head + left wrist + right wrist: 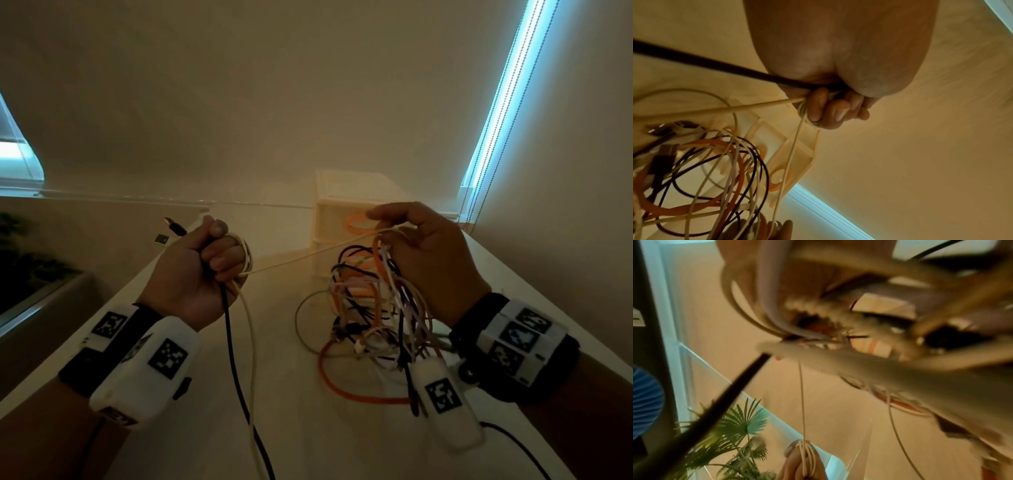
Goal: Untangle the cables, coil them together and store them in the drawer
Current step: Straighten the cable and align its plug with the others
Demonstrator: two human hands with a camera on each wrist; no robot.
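My left hand (205, 263) is a fist above the white table, gripping a black cable (233, 349) and a cream cable (251, 346) wound round its fingers (818, 105). Their plug ends (171, 228) stick out behind the fist. The cream cable runs taut across to my right hand (421, 250), which holds up a tangle of orange, black, white and cream cables (373, 308). The tangle's lower loops rest on the table. Behind it stands a cream drawer unit (346, 192) with orange ring handles (356, 222). The right wrist view is blurred by cables close to the lens.
The white table (281, 411) runs away from me, narrow, with a wall on the right. Window blinds with bead cords (493, 113) glow at the right and far left. A green plant (740, 426) stands beyond the table's left edge.
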